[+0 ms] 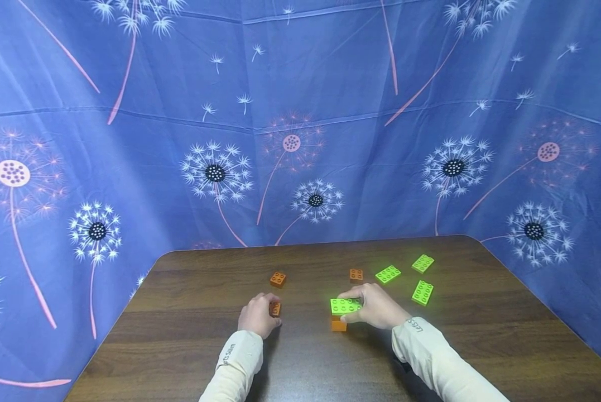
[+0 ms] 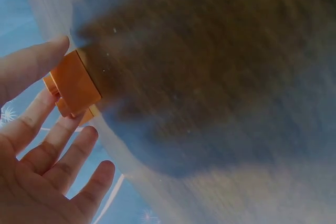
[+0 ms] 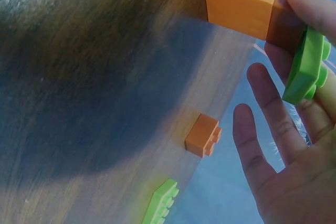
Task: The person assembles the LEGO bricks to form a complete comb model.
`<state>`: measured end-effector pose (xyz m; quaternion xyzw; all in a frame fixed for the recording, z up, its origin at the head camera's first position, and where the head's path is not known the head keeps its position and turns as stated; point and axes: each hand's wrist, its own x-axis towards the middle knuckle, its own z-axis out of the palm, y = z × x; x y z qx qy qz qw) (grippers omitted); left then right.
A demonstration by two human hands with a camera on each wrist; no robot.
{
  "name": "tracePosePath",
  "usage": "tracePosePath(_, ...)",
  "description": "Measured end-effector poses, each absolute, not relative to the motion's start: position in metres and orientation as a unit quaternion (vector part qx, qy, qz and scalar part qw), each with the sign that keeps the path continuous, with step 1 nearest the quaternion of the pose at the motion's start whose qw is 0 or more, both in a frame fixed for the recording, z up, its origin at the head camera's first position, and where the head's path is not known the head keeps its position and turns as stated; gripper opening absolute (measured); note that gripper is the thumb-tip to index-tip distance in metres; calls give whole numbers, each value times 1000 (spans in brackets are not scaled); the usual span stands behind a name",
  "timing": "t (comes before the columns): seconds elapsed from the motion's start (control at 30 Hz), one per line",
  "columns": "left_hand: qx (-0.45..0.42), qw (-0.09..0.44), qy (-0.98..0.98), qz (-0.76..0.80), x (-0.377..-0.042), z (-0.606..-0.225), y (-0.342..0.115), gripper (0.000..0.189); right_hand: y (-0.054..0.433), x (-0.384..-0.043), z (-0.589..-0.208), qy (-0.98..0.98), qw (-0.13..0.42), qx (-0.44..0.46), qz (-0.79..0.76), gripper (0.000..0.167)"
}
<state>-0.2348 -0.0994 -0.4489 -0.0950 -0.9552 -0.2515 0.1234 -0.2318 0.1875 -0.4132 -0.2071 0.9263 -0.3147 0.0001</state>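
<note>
On the left side of the table my left hand (image 1: pixel 257 316) pinches a small orange toy brick (image 2: pixel 79 83) between thumb and fingers, its other fingers spread. My right hand (image 1: pixel 379 306) grips a short stack of bricks near the middle. At the bottom of this stack is a light orange brick (image 3: pixel 241 1), with a darker orange brick (image 3: pixel 283 17) above it. A longer lime green brick (image 1: pixel 344 306) tops the stack and juts out toward my palm. My right thumb presses on the darker brick's side, fingers behind it.
Beyond my left hand lies a loose orange brick (image 1: pixel 277 279). Another orange brick (image 1: pixel 356 274) is behind the stack. To the right are three lime green bricks (image 1: pixel 388 274) on the brown wooden table (image 1: pixel 179 335). A blue dandelion-print cloth (image 1: pixel 360 184) hangs along the table's far edge.
</note>
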Motion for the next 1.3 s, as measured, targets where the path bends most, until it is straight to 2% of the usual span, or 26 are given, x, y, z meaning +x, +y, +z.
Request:
tracePosePath(0.8,-95,122,-961,-231,-235,-450,-94,34,187,-230,-412,927,5,-193,-321,50)
tracePosePath(1.3,-119,126,-952,-251,-232,-432,-79,35,186,-231,-412,929,4,-192,-315,50)
